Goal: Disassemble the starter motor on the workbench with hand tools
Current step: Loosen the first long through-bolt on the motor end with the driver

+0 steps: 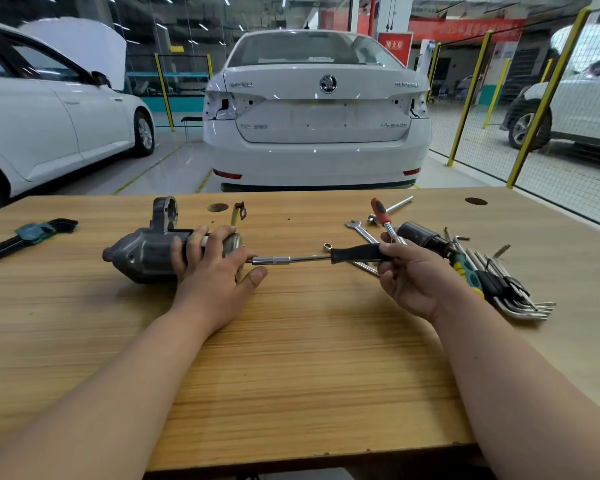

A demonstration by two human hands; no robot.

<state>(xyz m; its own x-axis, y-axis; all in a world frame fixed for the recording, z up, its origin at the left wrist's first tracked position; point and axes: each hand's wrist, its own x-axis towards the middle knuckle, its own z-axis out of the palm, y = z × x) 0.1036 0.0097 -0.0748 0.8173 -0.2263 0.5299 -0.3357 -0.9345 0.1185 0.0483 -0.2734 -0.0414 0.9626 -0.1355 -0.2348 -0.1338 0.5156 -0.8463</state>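
Left hand (215, 268) grips starter motor (142, 251) | right hand (413, 275) grips socket driver (354, 253) | tip hidden

White cars (317, 109), glossy floor (174, 168), yellow fence posts (548, 95)

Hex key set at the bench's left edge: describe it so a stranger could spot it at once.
On the wooden workbench, go to the far left edge, past the grey starter motor. The hex key set lies there alone. Its keys are black in a green holder, unlike the silvery set among the tools on the right.
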